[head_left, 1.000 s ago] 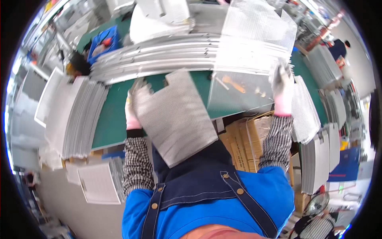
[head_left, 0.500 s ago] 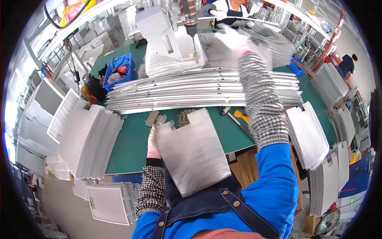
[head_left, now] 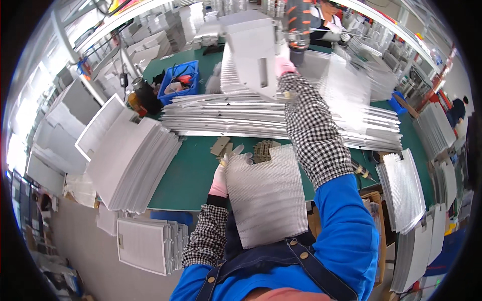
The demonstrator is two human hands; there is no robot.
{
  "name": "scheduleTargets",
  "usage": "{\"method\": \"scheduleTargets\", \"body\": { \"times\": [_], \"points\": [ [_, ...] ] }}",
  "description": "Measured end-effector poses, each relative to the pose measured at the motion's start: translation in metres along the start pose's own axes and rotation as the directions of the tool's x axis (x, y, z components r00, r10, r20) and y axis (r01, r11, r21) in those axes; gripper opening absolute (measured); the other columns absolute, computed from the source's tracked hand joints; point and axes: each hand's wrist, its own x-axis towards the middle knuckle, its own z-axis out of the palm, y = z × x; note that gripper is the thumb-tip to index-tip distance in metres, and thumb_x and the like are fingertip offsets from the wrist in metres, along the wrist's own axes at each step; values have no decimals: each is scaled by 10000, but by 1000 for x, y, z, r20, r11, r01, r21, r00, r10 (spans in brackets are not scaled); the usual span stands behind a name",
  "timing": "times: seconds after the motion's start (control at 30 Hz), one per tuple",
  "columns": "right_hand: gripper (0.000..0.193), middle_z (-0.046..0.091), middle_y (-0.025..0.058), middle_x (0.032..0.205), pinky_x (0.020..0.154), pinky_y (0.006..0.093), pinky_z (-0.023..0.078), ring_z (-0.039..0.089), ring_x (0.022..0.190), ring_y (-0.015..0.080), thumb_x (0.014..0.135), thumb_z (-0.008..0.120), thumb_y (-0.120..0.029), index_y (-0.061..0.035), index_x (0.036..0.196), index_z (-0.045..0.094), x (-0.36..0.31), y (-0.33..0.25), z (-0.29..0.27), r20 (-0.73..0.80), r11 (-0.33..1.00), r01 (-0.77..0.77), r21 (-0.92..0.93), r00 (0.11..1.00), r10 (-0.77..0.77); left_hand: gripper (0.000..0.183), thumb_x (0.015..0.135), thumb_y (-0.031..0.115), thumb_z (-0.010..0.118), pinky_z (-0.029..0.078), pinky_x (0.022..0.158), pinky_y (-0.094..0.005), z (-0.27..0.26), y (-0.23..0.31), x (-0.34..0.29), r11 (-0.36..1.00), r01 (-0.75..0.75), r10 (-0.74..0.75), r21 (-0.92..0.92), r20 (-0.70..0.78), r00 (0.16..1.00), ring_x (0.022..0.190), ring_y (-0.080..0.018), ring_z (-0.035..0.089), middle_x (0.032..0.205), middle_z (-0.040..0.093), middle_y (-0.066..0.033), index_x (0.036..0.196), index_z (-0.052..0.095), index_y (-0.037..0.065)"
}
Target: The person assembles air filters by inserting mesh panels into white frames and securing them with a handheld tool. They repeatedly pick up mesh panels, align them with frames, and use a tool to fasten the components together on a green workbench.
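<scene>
My left hand [head_left: 221, 179], in a white and pink glove, grips the left edge of a silver mesh panel [head_left: 268, 198] with a notched top edge. The panel stands tilted against my lap at the bench edge. Small metal pieces [head_left: 221, 145] lie just beyond those fingers, and a cluster of metal clips [head_left: 263, 149] sits behind the notch. My right arm is stretched far over the bench. At its end my gloved right hand [head_left: 284, 64] is beside a hanging orange and black power screwdriver [head_left: 298, 27] and a grey slotted metal plate [head_left: 251, 55]; its fingers are blurred and partly hidden.
Long silver strips [head_left: 226, 118] lie stacked across the green bench [head_left: 193, 173]. Mesh panel stacks stand left [head_left: 125, 160] and right [head_left: 401, 188]. A blue bin [head_left: 179, 83] holds odds and ends. Clear plastic sheets [head_left: 351, 85] lie beyond my right arm. Another person [head_left: 326, 22] works opposite.
My right hand has moved left across the bench, from over the plastic sheets to beside the power screwdriver. My left hand keeps hold of the mesh panel. The whole view has shifted.
</scene>
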Motion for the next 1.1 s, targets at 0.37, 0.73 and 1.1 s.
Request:
{"method": "scheduleTargets", "body": {
  "times": [0.37,0.73,1.1],
  "points": [
    [263,714,108,1064,783,405,590,715,913,226,1013,568,-166,-27,1231,620,12,184,-39,-355,184,346,920,935,16,810,987,527,563,490,1052,-417,-12,-5,7,1000,21,-24,17,203,979,1245,-319,566,1427,502,-272,1529,323,-26],
    [507,638,235,1253,1082,427,435,601,1166,405,737,648,40,-19,1240,663,-39,120,-82,-662,844,531,73,659,-357,844,922,520,669,509,1026,-452,5,5,-6,998,56,-53,-37,76,996,1164,-310,595,1375,556,-224,1540,340,49],
    [366,656,71,1185,879,526,535,655,1023,306,959,650,-61,-109,1307,546,-4,117,-115,-183,-405,201,892,980,83,886,858,549,724,550,941,-452,-1,-7,9,999,28,-29,22,65,997,1066,-310,616,1287,591,-225,1496,385,36]
  ]
}}
